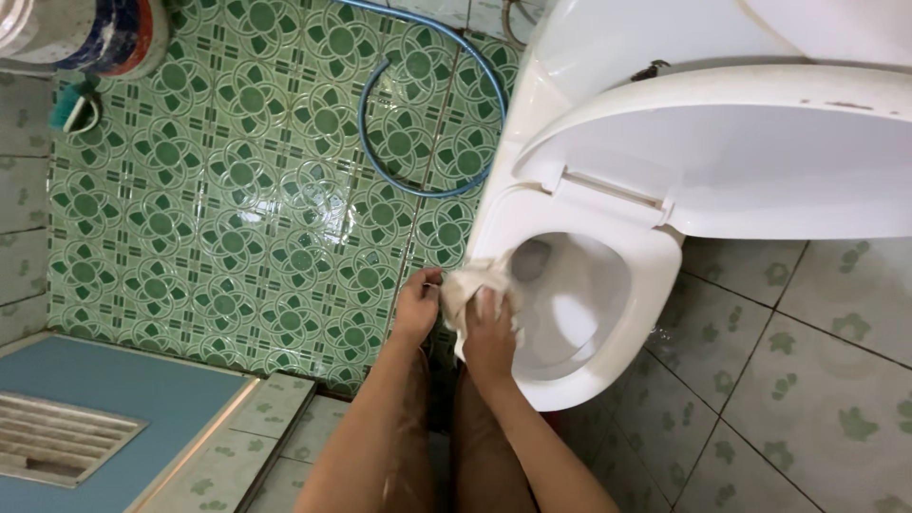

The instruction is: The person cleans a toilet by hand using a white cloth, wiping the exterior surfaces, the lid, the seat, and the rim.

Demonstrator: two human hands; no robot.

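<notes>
Both hands (454, 318) gripping pale cloth (475, 282) on toilet rim (494, 228)

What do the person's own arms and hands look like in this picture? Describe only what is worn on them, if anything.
Both forearms are bare, with no sleeves in view. The left hand and the right hand wear no gloves. No watch, bracelet or ring can be seen on either one. Some fine hair shows along the forearms.

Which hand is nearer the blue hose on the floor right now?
Left. The left hand is just below the blue hose loop, while the right hand presses the cloth on the toilet rim.
</notes>
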